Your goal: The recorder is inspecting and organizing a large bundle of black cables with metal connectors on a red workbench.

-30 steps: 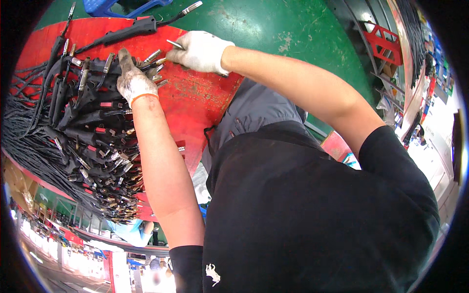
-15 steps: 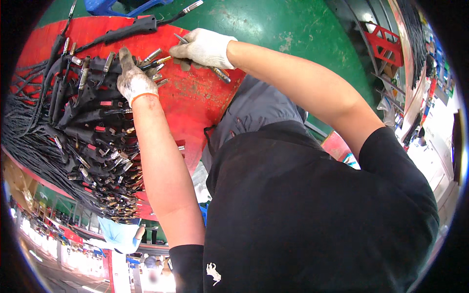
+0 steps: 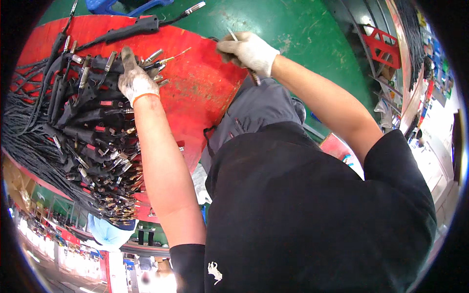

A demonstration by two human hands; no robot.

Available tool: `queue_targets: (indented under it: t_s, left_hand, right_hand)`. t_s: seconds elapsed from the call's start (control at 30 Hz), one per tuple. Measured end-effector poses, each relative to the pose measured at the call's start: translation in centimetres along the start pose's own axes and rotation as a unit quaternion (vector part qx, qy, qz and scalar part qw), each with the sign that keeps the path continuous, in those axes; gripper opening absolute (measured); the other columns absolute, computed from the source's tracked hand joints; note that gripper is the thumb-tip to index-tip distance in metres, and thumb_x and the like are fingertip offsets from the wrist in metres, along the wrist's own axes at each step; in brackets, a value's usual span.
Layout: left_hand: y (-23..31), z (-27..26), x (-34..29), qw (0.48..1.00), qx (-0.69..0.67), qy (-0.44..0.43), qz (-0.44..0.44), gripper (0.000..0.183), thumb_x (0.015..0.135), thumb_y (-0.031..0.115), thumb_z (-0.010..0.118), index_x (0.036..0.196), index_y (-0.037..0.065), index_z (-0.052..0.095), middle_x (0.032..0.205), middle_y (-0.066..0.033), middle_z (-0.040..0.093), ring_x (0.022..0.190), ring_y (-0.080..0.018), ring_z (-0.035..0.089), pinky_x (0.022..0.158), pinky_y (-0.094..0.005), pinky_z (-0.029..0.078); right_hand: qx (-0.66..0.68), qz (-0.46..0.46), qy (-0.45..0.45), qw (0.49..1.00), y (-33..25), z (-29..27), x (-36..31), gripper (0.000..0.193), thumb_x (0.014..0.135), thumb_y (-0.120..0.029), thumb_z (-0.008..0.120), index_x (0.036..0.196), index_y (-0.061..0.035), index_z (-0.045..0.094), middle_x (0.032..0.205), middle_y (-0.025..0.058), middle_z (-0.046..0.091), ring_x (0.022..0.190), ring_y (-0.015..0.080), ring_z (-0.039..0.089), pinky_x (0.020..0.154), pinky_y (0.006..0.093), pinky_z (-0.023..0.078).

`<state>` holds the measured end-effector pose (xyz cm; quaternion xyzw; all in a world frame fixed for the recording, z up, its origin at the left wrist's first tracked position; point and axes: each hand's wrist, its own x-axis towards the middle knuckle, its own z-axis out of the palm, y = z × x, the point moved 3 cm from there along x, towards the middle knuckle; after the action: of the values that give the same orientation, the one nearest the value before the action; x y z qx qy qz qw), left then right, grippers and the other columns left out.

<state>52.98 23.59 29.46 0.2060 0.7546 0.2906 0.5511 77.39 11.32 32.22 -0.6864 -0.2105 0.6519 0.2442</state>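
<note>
White-gloved right fingers (image 3: 226,47) grip a slim tool (image 3: 255,77), middle hidden; whether left fingers (image 3: 128,58) grip, I cannot tell

The right hand (image 3: 248,52), gripping a slim metal tool (image 3: 255,77), has drawn rightward from the cable end (image 3: 163,61) to the edge of the desk (image 3: 195,93); thin strands (image 3: 179,54) now show there, and a co-worker's light-blue garment (image 3: 108,232) has shifted left
</note>
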Motion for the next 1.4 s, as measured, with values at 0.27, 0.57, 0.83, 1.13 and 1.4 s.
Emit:
queue_targets:
  t_s: [0.27, 0.57, 0.83, 1.13, 1.4]
  left_hand:
    - [0.1, 0.3, -0.2, 1.000, 0.007, 0.009, -0.017, 0.056, 0.088, 0.061, 0.069, 0.098, 0.007, 0.057, 0.083, -0.0112, 0.066, 0.054, -0.0286, 0.064, 0.046, -0.0508, 0.052]
    - [0.1, 0.3, 0.0, 0.999, -0.024, 0.033, 0.023, 0.060, 0.089, 0.062, 0.068, 0.100, 0.003, 0.059, 0.083, -0.0107, 0.066, 0.051, -0.0265, 0.063, 0.042, -0.0466, 0.053]
    - [0.7, 1.7, -1.0, 0.995, 0.060, 0.079, -0.019, 0.062, 0.092, 0.063, 0.062, 0.098, 0.001, 0.060, 0.087, -0.0145, 0.066, 0.058, -0.0315, 0.066, 0.047, -0.0500, 0.053]
    - [-0.3, 1.4, 0.1, 0.993, 0.104, 0.053, -0.002, 0.063, 0.092, 0.062, 0.063, 0.109, 0.001, 0.061, 0.091, -0.0148, 0.071, 0.062, -0.0313, 0.069, 0.056, -0.0591, 0.054]
    - [-1.9, 0.5, 2.6, 0.942, 0.298, 0.104, 0.119, 0.070, 0.089, 0.055, 0.072, 0.101, -0.013, 0.060, 0.090, -0.0237, 0.072, 0.078, -0.0318, 0.073, 0.068, -0.0409, 0.058]
  right_hand:
    - [-0.142, -0.168, 0.033, 0.975, -1.1, 0.0, 2.0, 0.037, 0.098, -0.035, 0.059, 0.118, -0.0059, 0.069, 0.103, 0.0094, 0.072, 0.089, 0.0188, 0.064, 0.080, 0.0337, 0.051]
    - [-0.505, -0.274, -0.064, 0.816, -7.3, 6.3, 2.1, 0.042, 0.099, -0.048, 0.053, 0.100, -0.0079, 0.068, 0.097, 0.0178, 0.070, 0.098, 0.0364, 0.067, 0.088, 0.0474, 0.052]
    - [-0.469, -0.337, -0.094, 0.811, -1.8, 0.0, 1.2, 0.035, 0.099, -0.040, 0.055, 0.092, -0.0076, 0.065, 0.091, 0.0175, 0.067, 0.092, 0.0392, 0.065, 0.081, 0.0500, 0.051]
    - [-0.565, 0.009, 0.007, 0.825, 15.3, -20.6, -16.4, 0.028, 0.094, -0.032, 0.062, 0.092, -0.0039, 0.068, 0.089, 0.0226, 0.067, 0.087, 0.0425, 0.065, 0.077, 0.0511, 0.051]
    - [-0.520, 0.142, 0.127, 0.832, 23.5, -25.1, -28.8, 0.034, 0.094, -0.036, 0.060, 0.097, -0.0038, 0.069, 0.093, 0.0247, 0.069, 0.093, 0.0429, 0.066, 0.082, 0.0494, 0.051]
